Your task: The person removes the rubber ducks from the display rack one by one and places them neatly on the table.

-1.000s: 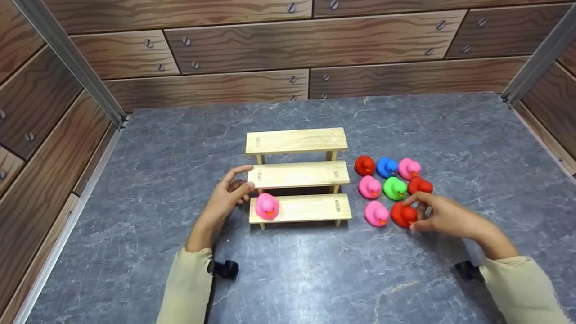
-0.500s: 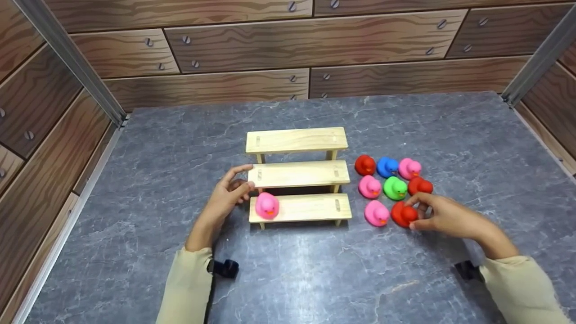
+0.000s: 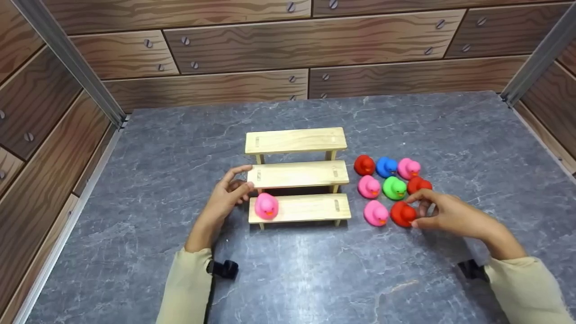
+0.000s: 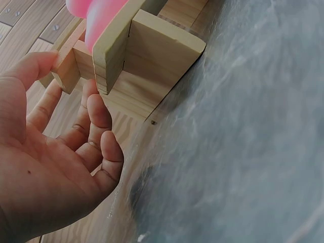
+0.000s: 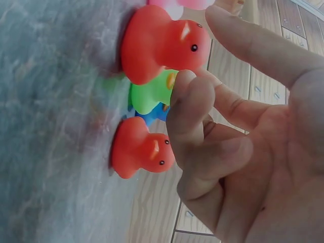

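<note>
A three-step wooden display stand [image 3: 298, 174] stands on the table, with a pink rubber duck [image 3: 267, 206] on the left end of its lowest step. My left hand [image 3: 227, 193] holds the left end of the middle step between thumb and forefinger; the left wrist view shows its other fingers curled loosely below. Right of the stand, rubber ducks sit in rows. My right hand [image 3: 450, 215] is beside the front red duck [image 3: 403, 214], thumb and forefinger spread close to its head. In the right wrist view that red duck [image 5: 157, 45] sits upright on the table.
Close to the right hand are a pink duck [image 3: 375, 213], a green duck [image 3: 394, 188] and another red duck [image 3: 419, 185]. Behind sit a blue duck [image 3: 386, 167] and several more. Wood-patterned walls [image 3: 310, 45] enclose the grey marbled table [image 3: 288, 279].
My right hand has drawn slightly to the right, its fingertips easing off the front red duck, which stays in place. My left hand has not moved on the stand.
</note>
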`<action>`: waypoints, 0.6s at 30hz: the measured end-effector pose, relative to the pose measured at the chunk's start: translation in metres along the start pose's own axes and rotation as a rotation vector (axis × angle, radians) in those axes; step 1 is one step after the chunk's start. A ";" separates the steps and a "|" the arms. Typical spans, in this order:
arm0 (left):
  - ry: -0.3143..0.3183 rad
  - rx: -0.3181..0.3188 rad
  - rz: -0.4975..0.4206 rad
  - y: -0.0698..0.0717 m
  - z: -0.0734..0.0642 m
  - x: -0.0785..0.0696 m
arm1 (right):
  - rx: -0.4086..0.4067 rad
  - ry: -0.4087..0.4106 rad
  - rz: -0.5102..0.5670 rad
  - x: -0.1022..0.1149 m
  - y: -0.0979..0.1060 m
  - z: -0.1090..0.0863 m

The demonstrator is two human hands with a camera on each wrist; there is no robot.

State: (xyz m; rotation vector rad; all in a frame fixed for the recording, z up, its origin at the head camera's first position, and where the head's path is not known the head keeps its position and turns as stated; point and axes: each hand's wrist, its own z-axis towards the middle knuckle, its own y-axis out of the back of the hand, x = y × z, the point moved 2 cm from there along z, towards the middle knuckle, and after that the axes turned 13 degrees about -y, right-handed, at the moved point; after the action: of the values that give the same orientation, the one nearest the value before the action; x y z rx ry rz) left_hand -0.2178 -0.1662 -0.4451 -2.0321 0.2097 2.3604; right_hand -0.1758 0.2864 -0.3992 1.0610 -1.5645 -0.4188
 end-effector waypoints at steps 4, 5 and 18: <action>0.002 0.011 0.019 0.000 0.000 0.000 | -0.013 0.007 0.001 0.002 0.003 -0.003; 0.003 0.011 0.017 0.000 0.000 0.001 | -0.017 0.009 0.001 0.002 0.003 -0.004; -0.008 -0.015 0.006 0.000 0.001 0.000 | 0.044 0.095 0.104 0.019 -0.004 -0.010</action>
State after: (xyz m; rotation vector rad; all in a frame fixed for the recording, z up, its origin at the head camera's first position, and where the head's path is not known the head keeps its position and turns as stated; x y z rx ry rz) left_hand -0.2185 -0.1658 -0.4451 -2.0313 0.1990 2.3804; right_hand -0.1641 0.2718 -0.3875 1.0139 -1.5419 -0.2604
